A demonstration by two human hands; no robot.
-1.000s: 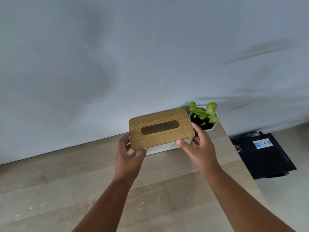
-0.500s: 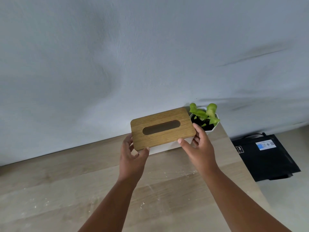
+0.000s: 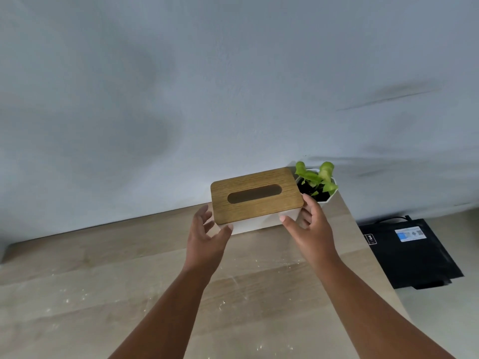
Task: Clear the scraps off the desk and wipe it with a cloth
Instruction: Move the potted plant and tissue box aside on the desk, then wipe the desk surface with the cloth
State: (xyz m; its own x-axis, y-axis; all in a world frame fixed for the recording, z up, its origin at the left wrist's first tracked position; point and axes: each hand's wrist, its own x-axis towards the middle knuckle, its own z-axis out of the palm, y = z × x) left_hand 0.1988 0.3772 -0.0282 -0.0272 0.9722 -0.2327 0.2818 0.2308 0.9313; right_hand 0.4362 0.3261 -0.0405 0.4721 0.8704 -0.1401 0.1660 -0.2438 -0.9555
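Note:
A tissue box (image 3: 256, 196) with a wooden lid and white body sits at the back of the wooden desk (image 3: 103, 255), close to the wall. My left hand (image 3: 204, 239) is at its left end, fingers spread and just off the box, thumb tip touching the front corner. My right hand (image 3: 308, 229) holds the right end, thumb on the front face and fingers curled round the side. Small white scraps (image 3: 64, 299) are scattered over the desk in front of me. No cloth is in view.
A small green plant in a white pot (image 3: 317, 182) stands right beside the box at the desk's back right corner. A black bag (image 3: 409, 257) with a label lies on the floor past the desk's right edge. A grey wall runs behind.
The box has moved back and down toward the wall and now rests on the desk. My left fingers have spread away from its left end.

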